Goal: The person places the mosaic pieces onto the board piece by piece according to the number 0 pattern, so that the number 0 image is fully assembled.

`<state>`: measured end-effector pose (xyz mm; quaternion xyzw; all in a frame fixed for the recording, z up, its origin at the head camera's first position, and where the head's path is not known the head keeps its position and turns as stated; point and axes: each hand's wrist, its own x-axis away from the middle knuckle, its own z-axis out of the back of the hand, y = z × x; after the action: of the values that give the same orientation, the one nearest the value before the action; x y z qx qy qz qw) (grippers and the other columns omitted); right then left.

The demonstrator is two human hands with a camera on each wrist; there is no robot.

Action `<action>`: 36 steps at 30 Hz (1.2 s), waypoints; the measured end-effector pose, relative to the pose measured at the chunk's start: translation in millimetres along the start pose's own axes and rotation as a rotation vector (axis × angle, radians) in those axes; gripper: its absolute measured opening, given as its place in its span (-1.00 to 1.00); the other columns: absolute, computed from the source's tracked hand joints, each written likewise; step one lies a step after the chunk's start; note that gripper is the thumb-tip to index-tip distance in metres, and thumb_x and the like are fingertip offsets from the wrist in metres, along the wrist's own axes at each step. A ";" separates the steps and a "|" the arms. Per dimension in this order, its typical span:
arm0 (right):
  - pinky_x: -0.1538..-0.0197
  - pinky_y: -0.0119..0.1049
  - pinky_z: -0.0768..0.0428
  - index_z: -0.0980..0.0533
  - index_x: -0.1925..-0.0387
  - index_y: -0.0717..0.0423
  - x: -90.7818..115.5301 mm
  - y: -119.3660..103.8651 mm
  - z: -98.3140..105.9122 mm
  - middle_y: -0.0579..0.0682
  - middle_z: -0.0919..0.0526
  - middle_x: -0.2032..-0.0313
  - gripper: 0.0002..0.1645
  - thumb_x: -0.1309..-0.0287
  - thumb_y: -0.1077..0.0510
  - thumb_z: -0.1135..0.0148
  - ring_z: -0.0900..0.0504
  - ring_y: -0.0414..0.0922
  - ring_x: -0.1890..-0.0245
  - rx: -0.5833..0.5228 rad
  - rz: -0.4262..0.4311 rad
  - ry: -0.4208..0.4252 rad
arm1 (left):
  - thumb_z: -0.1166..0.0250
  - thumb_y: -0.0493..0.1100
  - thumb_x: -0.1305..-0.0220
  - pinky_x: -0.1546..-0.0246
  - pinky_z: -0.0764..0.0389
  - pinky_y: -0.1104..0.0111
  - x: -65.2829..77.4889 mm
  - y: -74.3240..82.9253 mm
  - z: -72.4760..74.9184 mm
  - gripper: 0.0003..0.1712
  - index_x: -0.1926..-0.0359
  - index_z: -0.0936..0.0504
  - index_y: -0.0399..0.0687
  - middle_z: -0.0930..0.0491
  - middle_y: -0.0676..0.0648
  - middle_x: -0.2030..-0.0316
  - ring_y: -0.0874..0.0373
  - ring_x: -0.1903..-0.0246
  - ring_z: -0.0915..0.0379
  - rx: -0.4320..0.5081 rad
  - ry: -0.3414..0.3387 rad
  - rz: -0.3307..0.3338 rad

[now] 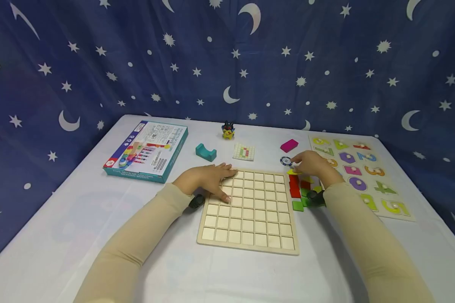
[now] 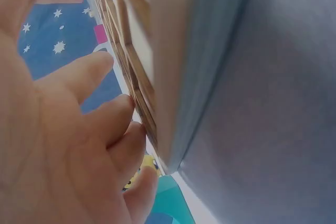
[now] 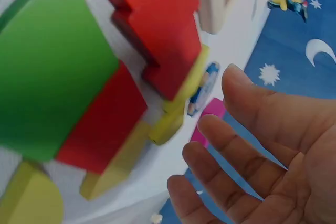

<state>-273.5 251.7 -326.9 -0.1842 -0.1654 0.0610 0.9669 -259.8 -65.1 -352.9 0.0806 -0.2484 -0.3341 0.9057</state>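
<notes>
My left hand (image 1: pixel 208 179) rests with spread fingers on the upper left of a wooden grid board (image 1: pixel 247 238). The board's square cells hold no pieces. Over the far end of a cluster of coloured blocks, right of the board, is my right hand (image 1: pixel 312 164). Its fingers are loosely bent, with nothing between them in the right wrist view. Close to its fingertips lie a blue-and-white poker chip (image 1: pixel 286 161) and a yellow block (image 3: pixel 168 124). Red blocks (image 1: pixel 294 186) line the board's right edge, with green blocks (image 3: pixel 52 77) beside them, partly hidden by the hand in the head view.
A number puzzle board (image 1: pixel 377 198) lies at the right. Behind the grid board are a pattern card (image 1: pixel 244 152), a teal curved block (image 1: pixel 206 152), a magenta block (image 1: pixel 289 145) and a small figurine (image 1: pixel 228 131). A boxed game (image 1: pixel 148 149) lies at the left.
</notes>
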 end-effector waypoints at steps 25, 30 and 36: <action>0.23 -0.27 -0.48 -0.57 0.25 0.28 -11.2 -6.1 -13.4 0.17 -0.53 0.26 -0.83 -0.09 0.35 -0.14 -0.44 0.02 0.29 -0.037 -0.083 -0.064 | -0.34 0.32 0.07 -0.38 0.20 0.02 2.6 6.7 0.8 0.18 -0.45 0.12 0.16 0.33 -0.07 -0.45 0.00 -0.43 0.50 -0.013 -0.040 0.000; 0.23 -0.25 -0.52 -0.58 0.22 0.29 -6.9 -6.1 -9.7 0.19 -0.51 0.27 -0.80 -0.09 0.35 -0.15 -0.47 0.00 0.32 -0.018 -0.018 -0.072 | -0.34 0.32 0.07 -0.38 0.20 0.02 2.4 6.3 -0.7 0.18 -0.45 0.13 0.17 0.34 -0.06 -0.45 0.00 -0.42 0.51 -0.014 -0.048 0.005; 0.24 -0.26 -0.58 -0.55 0.07 0.30 -2.9 -10.6 -0.3 0.25 -0.45 0.16 -0.69 -0.14 0.35 -0.07 -0.49 -0.03 0.37 -0.062 0.052 -0.031 | -0.33 0.33 0.07 -0.38 0.19 0.00 3.3 5.6 0.2 0.20 -0.45 0.16 0.13 0.36 -0.06 -0.45 0.00 -0.42 0.52 -0.021 -0.054 0.019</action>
<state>-275.5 241.3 -324.0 -0.2171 -0.1774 0.0838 0.9562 -254.6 -63.0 -349.7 0.0597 -0.2699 -0.3300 0.9026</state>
